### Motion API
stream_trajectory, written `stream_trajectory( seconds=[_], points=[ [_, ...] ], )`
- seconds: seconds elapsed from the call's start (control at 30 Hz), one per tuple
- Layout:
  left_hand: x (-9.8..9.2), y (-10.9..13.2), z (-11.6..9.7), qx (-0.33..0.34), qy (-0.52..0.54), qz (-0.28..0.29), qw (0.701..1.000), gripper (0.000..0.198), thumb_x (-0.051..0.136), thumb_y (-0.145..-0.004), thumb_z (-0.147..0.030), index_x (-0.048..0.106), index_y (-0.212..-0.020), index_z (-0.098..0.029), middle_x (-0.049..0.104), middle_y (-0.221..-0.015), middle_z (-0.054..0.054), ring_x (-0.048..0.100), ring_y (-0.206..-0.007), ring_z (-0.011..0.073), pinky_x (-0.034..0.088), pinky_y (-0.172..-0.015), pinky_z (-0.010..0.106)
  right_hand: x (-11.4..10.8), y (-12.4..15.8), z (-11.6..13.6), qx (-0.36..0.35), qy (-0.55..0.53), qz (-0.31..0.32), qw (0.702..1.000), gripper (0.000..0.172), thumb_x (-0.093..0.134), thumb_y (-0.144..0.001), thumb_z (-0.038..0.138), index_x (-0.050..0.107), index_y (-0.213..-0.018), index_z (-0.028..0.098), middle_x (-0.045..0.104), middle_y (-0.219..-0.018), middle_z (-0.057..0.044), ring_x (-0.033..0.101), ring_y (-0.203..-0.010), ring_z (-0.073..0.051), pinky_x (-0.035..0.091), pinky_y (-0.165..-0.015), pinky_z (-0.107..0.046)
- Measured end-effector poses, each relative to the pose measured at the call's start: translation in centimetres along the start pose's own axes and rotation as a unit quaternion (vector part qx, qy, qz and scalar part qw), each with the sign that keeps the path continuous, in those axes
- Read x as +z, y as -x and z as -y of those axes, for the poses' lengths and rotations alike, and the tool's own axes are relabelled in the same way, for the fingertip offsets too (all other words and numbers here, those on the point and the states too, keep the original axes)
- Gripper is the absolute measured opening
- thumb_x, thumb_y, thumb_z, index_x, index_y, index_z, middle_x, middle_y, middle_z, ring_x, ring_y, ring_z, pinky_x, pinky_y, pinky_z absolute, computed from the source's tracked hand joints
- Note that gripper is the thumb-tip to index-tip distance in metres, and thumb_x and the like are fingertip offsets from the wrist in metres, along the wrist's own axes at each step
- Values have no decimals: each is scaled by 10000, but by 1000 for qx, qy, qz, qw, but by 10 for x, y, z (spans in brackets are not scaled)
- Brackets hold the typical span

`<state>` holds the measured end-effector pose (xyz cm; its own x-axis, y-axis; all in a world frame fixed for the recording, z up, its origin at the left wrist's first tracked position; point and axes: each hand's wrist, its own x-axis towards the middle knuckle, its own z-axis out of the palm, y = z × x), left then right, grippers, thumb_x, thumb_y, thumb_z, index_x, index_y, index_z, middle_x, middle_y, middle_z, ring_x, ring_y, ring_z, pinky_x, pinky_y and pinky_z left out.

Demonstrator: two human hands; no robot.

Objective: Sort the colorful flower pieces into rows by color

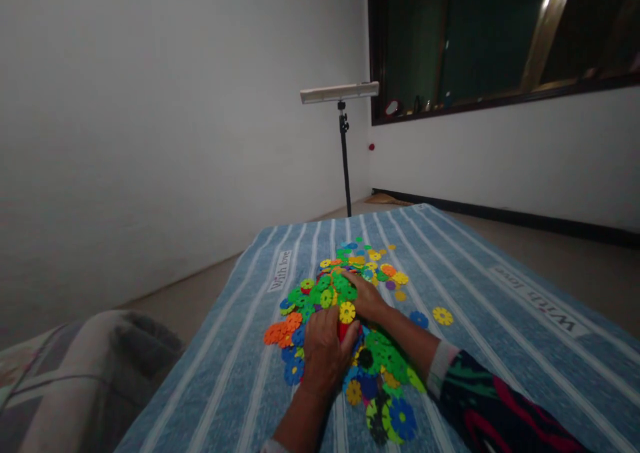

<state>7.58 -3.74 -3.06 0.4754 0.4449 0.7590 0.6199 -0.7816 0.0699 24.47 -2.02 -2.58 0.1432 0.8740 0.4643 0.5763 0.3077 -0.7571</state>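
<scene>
A pile of flat plastic snowflake discs (327, 293) in green, orange, blue and yellow lies on a blue striped cloth (480, 293). My left hand (324, 353) rests on the near part of the pile, fingers curled over a red piece (344, 331) with a yellow disc (347, 312) at its fingertips. My right hand (367, 298) lies just beyond, fingers bent down into the green discs. What it grips is hidden. A patterned sleeve (495, 409) covers my right forearm.
Loose discs, such as a yellow one (443, 315) and a blue one (419, 319), lie apart on the right. A grey cushion (100, 366) sits at the left. A light bar on a black stand (344, 139) rises behind the cloth, near a dark window (500, 33).
</scene>
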Motion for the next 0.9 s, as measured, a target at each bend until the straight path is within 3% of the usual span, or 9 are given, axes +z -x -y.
stream_trajectory(
  seconds=[0.13, 0.27, 0.37, 0.47, 0.57, 0.67, 0.8, 0.9],
  points=[
    [-6, -4, -4, 5, 1, -36, 999, 293, 517, -944, -445, 591, -974, -163, 622, -803, 64, 573, -746, 219, 457, -684, 338, -4, -3, 11, -21, 29, 14, 999, 680, 615, -676, 143, 575, -1352, 205, 635, -1324, -76, 579, -1217, -256, 436, -1065, -405],
    [-14, -6, -14, 4, 37, -28, 999, 251, 528, -939, -417, 594, -980, -179, 626, -833, 65, 576, -769, 216, 468, -708, 347, -48, 35, -3, -6, 79, -13, 997, 635, 571, -698, 154, 584, -1331, 207, 607, -1350, -90, 532, -1263, -265, 372, -1108, -451],
    [-18, -3, -27, 35, 79, 30, 996, 329, 592, -894, -434, 606, -1090, -170, 660, -999, 111, 603, -936, 254, 492, -823, 407, -89, 79, -27, 43, 140, -57, 988, 509, 584, -775, 280, 616, -1265, 144, 624, -1273, -185, 507, -1250, -366, 319, -1088, -581],
    [-21, 1, -42, 72, 99, 129, 984, 570, 669, -802, -563, 595, -1215, -176, 646, -1204, 143, 555, -1164, 327, 427, -999, 542, -109, 114, -49, 134, 270, -108, 947, 473, 524, -868, 467, 628, -1207, 154, 654, -1194, -191, 548, -1171, -366, 361, -1053, -555],
    [-24, 4, -53, 93, 100, 206, 969, 718, 656, -735, -695, 600, -1242, -191, 635, -1276, 148, 521, -1242, 368, 330, -1071, 645, -96, 122, -54, 130, 258, -99, 952, 494, 498, -882, 505, 629, -1197, 147, 652, -1205, -192, 564, -1162, -349, 390, -1051, -505],
    [-28, 9, -61, 110, 86, 221, 965, 786, 597, -736, -753, 587, -1280, -185, 615, -1314, 173, 512, -1266, 381, 318, -1072, 668, -63, 109, -42, 101, 175, -81, 976, 507, 466, -903, 464, 606, -1249, 122, 631, -1252, -199, 559, -1204, -334, 391, -1074, -489],
    [-26, 29, -67, 174, 65, 191, 964, 865, 555, -742, -778, 501, -1391, -209, 583, -1366, 169, 498, -1290, 371, 329, -1077, 644, -26, 85, -17, 62, 119, -56, 989, 444, 446, -923, 390, 608, -1269, 164, 647, -1265, -136, 597, -1187, -256, 462, -1037, -396],
    [-17, 45, -70, 240, 61, 117, 962, 731, 539, -776, -754, 602, -1253, -204, 654, -1262, 145, 559, -1213, 329, 347, -1085, 578, -24, 66, -14, 40, 105, -52, 992, 421, 473, -919, 371, 602, -1285, 209, 631, -1305, -84, 580, -1209, -223, 446, -1057, -365]
  ],
)
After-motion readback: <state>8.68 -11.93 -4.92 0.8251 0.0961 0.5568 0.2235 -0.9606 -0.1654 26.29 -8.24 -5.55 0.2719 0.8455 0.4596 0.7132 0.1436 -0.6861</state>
